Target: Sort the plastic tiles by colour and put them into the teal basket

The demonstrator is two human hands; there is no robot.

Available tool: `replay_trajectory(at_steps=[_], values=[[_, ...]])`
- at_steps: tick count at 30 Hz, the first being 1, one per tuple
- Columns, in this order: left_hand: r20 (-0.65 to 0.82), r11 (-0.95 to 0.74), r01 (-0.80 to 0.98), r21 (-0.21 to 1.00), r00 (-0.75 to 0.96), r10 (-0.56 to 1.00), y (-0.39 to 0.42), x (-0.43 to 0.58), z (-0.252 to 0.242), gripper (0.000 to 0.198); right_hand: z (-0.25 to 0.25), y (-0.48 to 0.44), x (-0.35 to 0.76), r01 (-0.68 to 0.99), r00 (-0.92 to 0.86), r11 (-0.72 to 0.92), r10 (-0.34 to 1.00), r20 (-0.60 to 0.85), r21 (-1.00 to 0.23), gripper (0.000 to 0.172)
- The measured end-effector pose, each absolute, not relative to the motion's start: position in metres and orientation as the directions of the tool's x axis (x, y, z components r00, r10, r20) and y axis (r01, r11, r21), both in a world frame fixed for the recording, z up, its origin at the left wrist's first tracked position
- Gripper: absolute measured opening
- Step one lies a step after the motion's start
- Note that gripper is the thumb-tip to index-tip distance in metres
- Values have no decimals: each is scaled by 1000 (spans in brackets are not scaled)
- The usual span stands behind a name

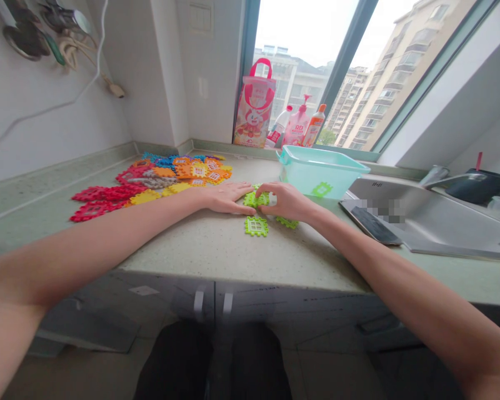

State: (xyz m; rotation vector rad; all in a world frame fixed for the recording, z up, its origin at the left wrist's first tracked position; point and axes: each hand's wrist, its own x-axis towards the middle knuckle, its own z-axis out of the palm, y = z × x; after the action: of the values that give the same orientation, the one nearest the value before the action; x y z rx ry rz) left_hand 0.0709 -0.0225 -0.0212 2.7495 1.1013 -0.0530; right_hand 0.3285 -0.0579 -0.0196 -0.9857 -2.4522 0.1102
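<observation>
My left hand (227,198) lies nearly flat on the counter, fingers stretched out, its fingertips against lime-green interlocking tiles. My right hand (287,201) curls from the other side, thumb and fingers bent around a lime-green interlocking tile (261,199). The fingers partly cover these tiles, so I cannot tell how many overlap. Just in front of both hands, a single green tile (256,226) with a window-like grid lies flat. Another green tile (287,222) sticks out from beneath my right hand.
Red (98,201), yellow (150,195), orange (200,169) and blue tiles (162,160) are piled at the left. A translucent turquoise tub (327,158) stands behind my right hand. A phone (369,222) lies at the sink's (441,219) edge. Bottles (298,125) and a pink bag (254,114) stand by the window.
</observation>
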Motion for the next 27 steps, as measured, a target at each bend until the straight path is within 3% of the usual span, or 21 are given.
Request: replay_trajectory(at_steps=[9, 14, 22, 27], values=[[-104, -694, 703, 157, 711, 696, -24, 68, -17, 130, -11, -61, 336, 620, -541, 720, 680, 495, -311, 20], [-99, -672, 730, 125, 683, 724, -23, 66, -16, 131, -12, -56, 342, 701, -559, 654, 752, 349, -286, 21], [-99, -672, 729, 135, 684, 722, -21, 64, -15, 128, -16, -59, 335, 732, -568, 626, 778, 268, -268, 47], [-95, -675, 726, 129, 687, 721, -19, 64, -16, 125, -23, -53, 330, 725, -557, 638, 765, 324, -259, 33]])
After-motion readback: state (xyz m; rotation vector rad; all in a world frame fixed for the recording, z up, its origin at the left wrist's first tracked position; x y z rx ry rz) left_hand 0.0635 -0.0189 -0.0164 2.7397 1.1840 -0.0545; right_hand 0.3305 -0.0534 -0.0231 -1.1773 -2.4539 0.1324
